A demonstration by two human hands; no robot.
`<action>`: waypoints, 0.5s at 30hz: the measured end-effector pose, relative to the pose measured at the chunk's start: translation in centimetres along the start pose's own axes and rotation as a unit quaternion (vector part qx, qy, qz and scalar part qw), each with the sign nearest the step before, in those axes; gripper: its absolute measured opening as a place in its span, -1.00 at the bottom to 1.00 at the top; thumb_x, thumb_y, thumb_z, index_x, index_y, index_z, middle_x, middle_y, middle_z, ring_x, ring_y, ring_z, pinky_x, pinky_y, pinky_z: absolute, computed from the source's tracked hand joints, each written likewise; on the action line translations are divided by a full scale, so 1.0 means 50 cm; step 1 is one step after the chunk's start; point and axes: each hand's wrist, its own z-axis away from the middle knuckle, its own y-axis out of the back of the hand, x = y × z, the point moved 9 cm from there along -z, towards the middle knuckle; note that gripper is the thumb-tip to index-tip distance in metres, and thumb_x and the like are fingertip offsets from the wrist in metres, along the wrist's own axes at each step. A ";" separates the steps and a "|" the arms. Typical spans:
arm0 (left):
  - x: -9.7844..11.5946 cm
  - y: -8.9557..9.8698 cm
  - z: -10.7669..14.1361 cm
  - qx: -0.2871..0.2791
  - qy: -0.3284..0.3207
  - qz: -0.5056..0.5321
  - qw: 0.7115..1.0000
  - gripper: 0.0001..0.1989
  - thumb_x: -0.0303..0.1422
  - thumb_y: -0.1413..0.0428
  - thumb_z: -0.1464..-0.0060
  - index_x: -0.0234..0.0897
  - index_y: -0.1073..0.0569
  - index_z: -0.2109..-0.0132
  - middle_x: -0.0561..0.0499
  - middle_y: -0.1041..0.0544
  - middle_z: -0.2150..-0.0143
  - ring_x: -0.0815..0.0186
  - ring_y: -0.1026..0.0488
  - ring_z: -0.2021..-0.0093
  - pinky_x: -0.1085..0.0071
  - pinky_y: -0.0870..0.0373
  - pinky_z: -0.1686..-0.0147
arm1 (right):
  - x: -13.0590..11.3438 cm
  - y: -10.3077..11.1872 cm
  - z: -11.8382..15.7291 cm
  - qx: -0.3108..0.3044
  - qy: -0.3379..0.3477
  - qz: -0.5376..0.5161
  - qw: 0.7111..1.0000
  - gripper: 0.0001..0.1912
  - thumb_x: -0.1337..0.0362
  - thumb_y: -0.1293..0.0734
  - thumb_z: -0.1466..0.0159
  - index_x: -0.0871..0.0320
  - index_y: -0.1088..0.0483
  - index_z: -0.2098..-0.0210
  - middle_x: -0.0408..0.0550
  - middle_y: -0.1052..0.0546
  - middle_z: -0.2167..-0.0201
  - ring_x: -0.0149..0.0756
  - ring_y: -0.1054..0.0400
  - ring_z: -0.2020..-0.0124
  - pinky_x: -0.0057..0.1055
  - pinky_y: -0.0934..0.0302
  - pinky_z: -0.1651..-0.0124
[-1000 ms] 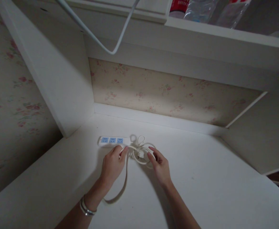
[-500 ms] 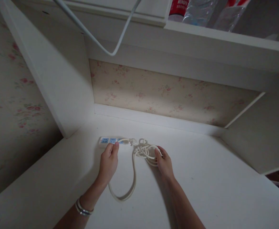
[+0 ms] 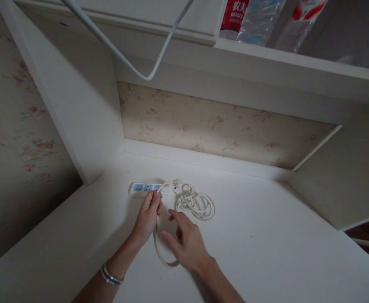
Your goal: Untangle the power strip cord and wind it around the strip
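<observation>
My left hand [image 3: 148, 212] is closed on the white cable [image 3: 159, 251], just in front of the power strip [image 3: 138, 188]. The strip is white with blue sockets and lies on the white desk. A plug [image 3: 176, 183] on the cable's end stands out past the strip's right side. My right hand [image 3: 186, 240] is beside the hanging loop of cable, thumb and fingers apart, with nothing visible in it. Beyond it, the rest of the cable lies in a loose coil [image 3: 203, 206] on the desk.
A pale bent rod or cord [image 3: 148, 78] hangs at the upper front. Plastic bottles [image 3: 260, 21] stand on the shelf [image 3: 298, 59] above. A white side panel [image 3: 77, 97] rises at the left, another [image 3: 345, 168] at the right.
My right hand has let go of the coil and moved left and nearer, its fingers now apart. My left hand has shifted slightly right with the cable.
</observation>
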 end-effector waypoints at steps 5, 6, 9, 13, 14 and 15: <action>0.007 -0.010 0.011 -0.034 0.060 0.102 0.992 -0.70 -0.12 -0.18 -0.02 -0.27 -0.35 0.34 0.07 -0.39 0.35 0.45 -0.33 0.37 0.51 -0.33 0.34 | 0.003 -0.098 -0.016 -0.100 -0.118 -0.146 0.977 -0.28 0.08 -0.28 -0.24 0.00 0.07 -0.31 -0.07 -0.51 0.20 -0.47 -0.29 0.63 -0.51 -0.15 0.57; 0.009 -0.010 0.014 -0.042 0.076 0.120 0.989 -0.72 -0.14 -0.19 -0.01 -0.26 -0.37 0.33 0.05 -0.41 0.30 0.43 -0.36 0.32 0.49 -0.35 0.30 | 0.009 -0.106 -0.019 -0.110 -0.141 -0.180 0.967 -0.29 0.09 -0.25 -0.26 0.00 0.10 -0.32 -0.10 -0.51 0.24 -0.50 -0.26 0.68 -0.53 -0.13 0.61; 0.008 -0.016 0.023 -0.088 0.115 0.148 0.978 -0.79 -0.20 -0.19 -0.04 -0.24 -0.45 0.25 -0.02 -0.46 0.17 0.32 -0.42 0.17 0.39 -0.40 0.19 | 0.029 -0.113 -0.027 -0.122 -0.197 -0.247 0.941 -0.30 0.09 -0.26 -0.25 0.01 0.10 -0.29 -0.19 -0.49 0.36 -0.52 -0.21 0.76 -0.57 -0.09 0.71; 0.011 -0.024 0.031 -0.140 0.110 0.118 0.977 -0.76 -0.27 -0.22 0.00 -0.26 -0.55 0.17 -0.10 -0.45 -0.05 0.17 -0.35 -0.10 0.39 -0.39 0.07 | 0.046 -0.135 -0.027 -0.178 -0.249 -0.255 0.917 -0.56 -0.03 -0.23 -0.24 0.18 -0.25 0.07 -0.19 -0.47 0.55 -0.50 -0.20 0.80 -0.59 -0.06 0.76; 0.013 -0.027 0.034 -0.148 0.103 0.098 0.979 -0.75 -0.28 -0.22 0.00 -0.26 -0.56 0.15 -0.11 -0.42 -0.10 0.16 -0.35 -0.10 0.41 -0.42 0.11 | 0.047 -0.143 -0.025 -0.194 -0.255 -0.258 0.911 -0.57 -0.08 -0.21 -0.24 0.19 -0.27 0.19 -0.17 -0.47 0.56 -0.49 -0.22 0.79 -0.58 -0.08 0.76; 0.016 -0.029 0.037 -0.151 0.095 0.075 0.981 -0.74 -0.28 -0.21 -0.01 -0.26 -0.56 0.13 -0.11 -0.39 -0.14 0.16 -0.39 -0.06 0.43 -0.45 0.19 | 0.048 -0.147 -0.024 -0.203 -0.256 -0.261 0.908 -0.56 -0.12 -0.20 -0.23 0.18 -0.26 0.27 -0.14 -0.48 0.56 -0.47 -0.25 0.77 -0.57 -0.11 0.75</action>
